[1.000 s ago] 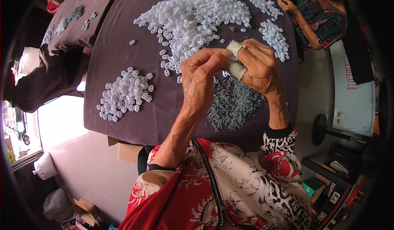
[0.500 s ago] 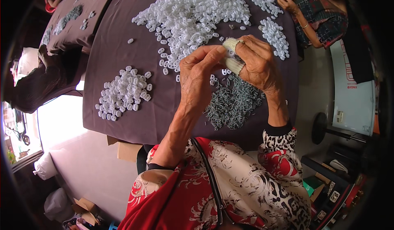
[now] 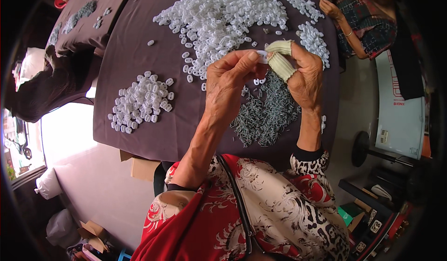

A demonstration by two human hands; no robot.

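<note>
Thumb and fingers of my left hand [image 3: 226, 77] pinch a small white oval plastic piece [image 3: 262, 57] above the table. My right hand [image 3: 305, 74] wears cream ribbed knit covers [image 3: 282, 68] on its thumb and index finger. Those two covered tips close in at the right end of the same piece; whether a small pin sits between them is hidden. Beneath my hands lies a heap of small grey metal pins or screws [image 3: 265, 114]. Beyond stretches a large spread of loose white oval two-holed pieces [image 3: 223, 14].
A smaller pile of white pieces [image 3: 139, 101] lies on the left of the brown cloth-covered table [image 3: 186, 140]. At the far right, another pile [image 3: 313, 39] lies near a co-worker's hands [image 3: 328, 2]. A second table [image 3: 88, 32] stands at left. Cardboard boxes [image 3: 143, 168] are below the edge.
My right hand has shifted slightly right and turned, opening its palm side to view. The white piece now shows more clearly at my left fingertips. The co-worker's hands moved slightly.
</note>
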